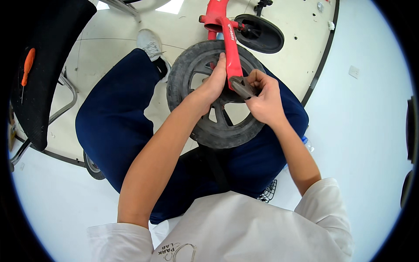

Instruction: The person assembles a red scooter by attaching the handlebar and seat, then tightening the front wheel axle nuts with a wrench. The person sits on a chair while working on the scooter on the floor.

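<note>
A small red bike frame [230,37] lies upside down across my lap, its black wheel [205,126] resting on my dark blue trousers. My left hand [212,85] grips the wheel at the hub, beside the red fork leg. My right hand [263,98] holds a pair of grey pliers [242,87] with its jaws at the wheel axle on the fork's end. The axle nut itself is hidden by the pliers and my fingers. The black saddle [260,32] points away from me.
A black chair seat [48,56] stands at my left with an orange-handled screwdriver [26,70] lying on it. A caster wheel [93,168] shows under my left thigh. My grey shoe [149,43] rests on the tiled floor. A white wall [366,109] lies right.
</note>
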The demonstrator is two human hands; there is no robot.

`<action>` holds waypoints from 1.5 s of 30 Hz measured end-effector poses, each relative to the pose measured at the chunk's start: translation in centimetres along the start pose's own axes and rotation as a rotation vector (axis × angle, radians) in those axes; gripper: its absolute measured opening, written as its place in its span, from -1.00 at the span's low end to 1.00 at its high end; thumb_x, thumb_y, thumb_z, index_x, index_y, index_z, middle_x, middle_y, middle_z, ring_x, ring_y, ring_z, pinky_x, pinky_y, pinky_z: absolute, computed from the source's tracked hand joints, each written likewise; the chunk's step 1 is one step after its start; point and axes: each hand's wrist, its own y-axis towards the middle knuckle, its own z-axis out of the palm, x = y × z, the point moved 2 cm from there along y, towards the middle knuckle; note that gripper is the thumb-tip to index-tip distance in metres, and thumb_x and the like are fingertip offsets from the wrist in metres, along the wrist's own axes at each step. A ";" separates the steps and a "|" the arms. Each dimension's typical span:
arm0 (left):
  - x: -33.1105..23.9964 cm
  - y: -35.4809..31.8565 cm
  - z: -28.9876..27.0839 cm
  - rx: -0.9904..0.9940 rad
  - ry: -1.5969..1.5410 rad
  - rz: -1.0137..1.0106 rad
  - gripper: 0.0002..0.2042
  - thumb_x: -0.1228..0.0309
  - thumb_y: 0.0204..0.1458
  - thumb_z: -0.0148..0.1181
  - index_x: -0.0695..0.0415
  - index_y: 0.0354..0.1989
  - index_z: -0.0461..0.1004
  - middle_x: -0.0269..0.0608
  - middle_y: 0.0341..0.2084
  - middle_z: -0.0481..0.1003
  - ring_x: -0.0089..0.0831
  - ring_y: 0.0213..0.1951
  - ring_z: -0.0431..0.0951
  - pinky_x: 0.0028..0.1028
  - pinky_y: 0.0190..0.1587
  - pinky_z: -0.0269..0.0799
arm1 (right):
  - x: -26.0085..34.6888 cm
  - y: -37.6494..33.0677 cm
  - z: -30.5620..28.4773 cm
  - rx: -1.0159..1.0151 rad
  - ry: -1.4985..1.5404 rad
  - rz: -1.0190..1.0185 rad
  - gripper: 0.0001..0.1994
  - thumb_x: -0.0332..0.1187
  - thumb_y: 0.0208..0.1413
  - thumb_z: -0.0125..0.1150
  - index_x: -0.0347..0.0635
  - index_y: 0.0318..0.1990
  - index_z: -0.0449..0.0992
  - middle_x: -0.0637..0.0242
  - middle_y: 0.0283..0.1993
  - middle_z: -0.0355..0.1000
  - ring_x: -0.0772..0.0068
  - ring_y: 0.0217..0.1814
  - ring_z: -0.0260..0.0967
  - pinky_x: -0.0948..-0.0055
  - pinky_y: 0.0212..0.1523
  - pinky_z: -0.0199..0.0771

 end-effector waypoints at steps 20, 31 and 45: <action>0.9 1.8 -0.2 -0.029 0.053 -0.014 -0.23 -0.45 0.08 -0.59 -0.05 -0.22 0.43 -0.29 -0.38 0.50 -0.49 -0.29 0.45 -0.41 -0.45 0.33 | -0.4 0.2 -0.6 0.015 -0.093 -0.083 -0.80 -0.63 -0.28 0.10 -0.36 -0.37 0.45 0.27 -0.59 0.38 0.61 -0.53 0.25 0.63 -0.44 0.25; 0.4 1.2 0.1 0.014 0.002 0.059 -0.24 -0.41 0.11 -0.55 -0.06 -0.11 0.46 -0.26 -0.27 0.52 -0.48 -0.26 0.45 -0.38 -0.37 0.32 | 0.7 0.1 -0.7 0.017 0.000 0.005 -0.86 -0.50 -0.02 0.35 -0.31 -0.35 0.49 0.49 -0.53 0.37 0.75 -0.52 0.14 0.64 -0.51 0.10; 0.7 1.0 0.4 -0.027 0.038 -0.004 -0.11 -0.47 0.04 -0.55 -0.05 0.29 0.24 -0.07 0.29 0.21 -0.24 0.29 0.20 -0.20 0.22 0.13 | 1.3 -1.6 1.9 -0.314 -0.141 0.180 -0.83 -0.61 -0.28 0.11 -0.38 -0.41 0.47 0.13 -0.57 0.49 0.43 -0.55 0.44 0.51 -0.42 0.35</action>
